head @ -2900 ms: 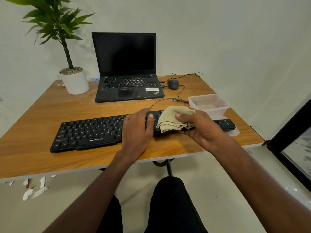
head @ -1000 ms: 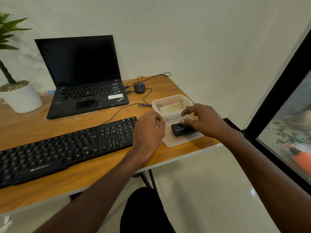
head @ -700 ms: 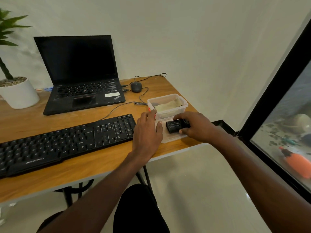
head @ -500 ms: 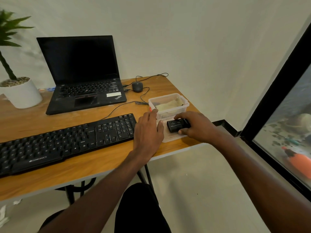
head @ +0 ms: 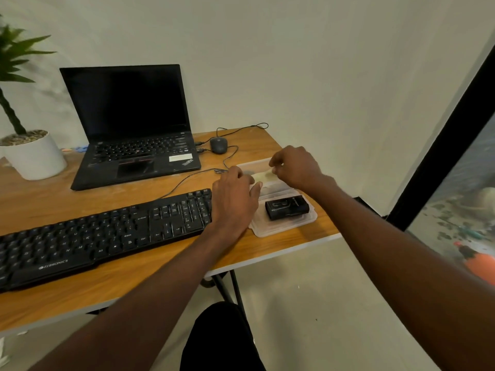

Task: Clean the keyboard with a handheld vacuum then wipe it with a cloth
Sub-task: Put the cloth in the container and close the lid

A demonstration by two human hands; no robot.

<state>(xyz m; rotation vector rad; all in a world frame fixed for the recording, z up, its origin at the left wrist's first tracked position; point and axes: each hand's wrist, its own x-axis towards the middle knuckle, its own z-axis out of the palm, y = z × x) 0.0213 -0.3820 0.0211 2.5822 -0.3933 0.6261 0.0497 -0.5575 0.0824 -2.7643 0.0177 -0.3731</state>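
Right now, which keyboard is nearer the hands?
The separate black keyboard at the table's front; the left hand is by its right end. The laptop, with its own keys, sits farther back.

Wooden table [head: 67,207]: keyboard [head: 107,236], laptop [head: 134,135]

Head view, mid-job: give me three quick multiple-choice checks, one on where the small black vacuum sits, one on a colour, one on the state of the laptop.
1. The small black vacuum lies
A. on the keyboard
B. on the flat clear lid, right of the keyboard
C. in the right hand

2. The plant pot is
A. white
B. black
C. orange

3. The laptop is
A. closed
B. open, screen lit
C. open, screen dark

Key:
1 B: it rests on the clear lid past the end of the keyboard; neither hand touches it.
2 A: the pot at the table's far left is plain white.
3 C: lid up, display black.
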